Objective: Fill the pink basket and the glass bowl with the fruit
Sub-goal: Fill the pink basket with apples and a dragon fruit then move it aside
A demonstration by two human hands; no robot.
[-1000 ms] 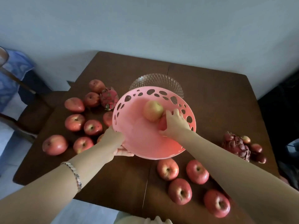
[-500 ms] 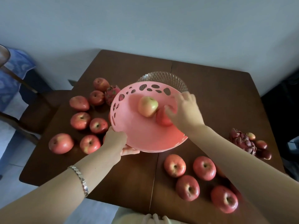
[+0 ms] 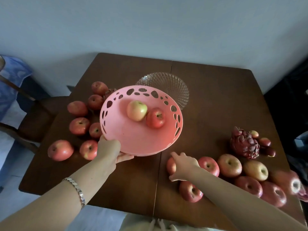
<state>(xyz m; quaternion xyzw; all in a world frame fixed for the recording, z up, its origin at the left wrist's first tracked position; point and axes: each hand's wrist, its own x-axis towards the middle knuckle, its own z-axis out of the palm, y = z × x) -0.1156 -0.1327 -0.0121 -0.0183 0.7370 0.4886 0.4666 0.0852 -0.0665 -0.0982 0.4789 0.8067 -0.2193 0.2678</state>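
The pink basket point(image 3: 133, 139) is tilted toward me, and my left hand point(image 3: 111, 150) grips its near rim. Inside it lie a yellow-green apple point(image 3: 137, 110) and a red apple point(image 3: 155, 117), touching each other. Just behind the basket stands the glass bowl point(image 3: 176, 88) with nothing visible in it. My right hand point(image 3: 182, 165) rests on the table over a red apple point(image 3: 171, 165), fingers curled around it. Several more apples point(image 3: 229, 165) lie to its right, and several others point(image 3: 79, 125) lie left of the basket.
A dark red dragon fruit point(image 3: 244, 145) with small fruits point(image 3: 265, 141) beside it sits at the right of the brown table point(image 3: 216, 97). Another dragon fruit point(image 3: 109, 92) peeks out behind the basket's left rim. A wooden chair point(image 3: 33, 117) stands at the left.
My right hand let go of the red apple inside the basket, pulled back toward me and came down on an apple on the table. The basket stays in my left hand.
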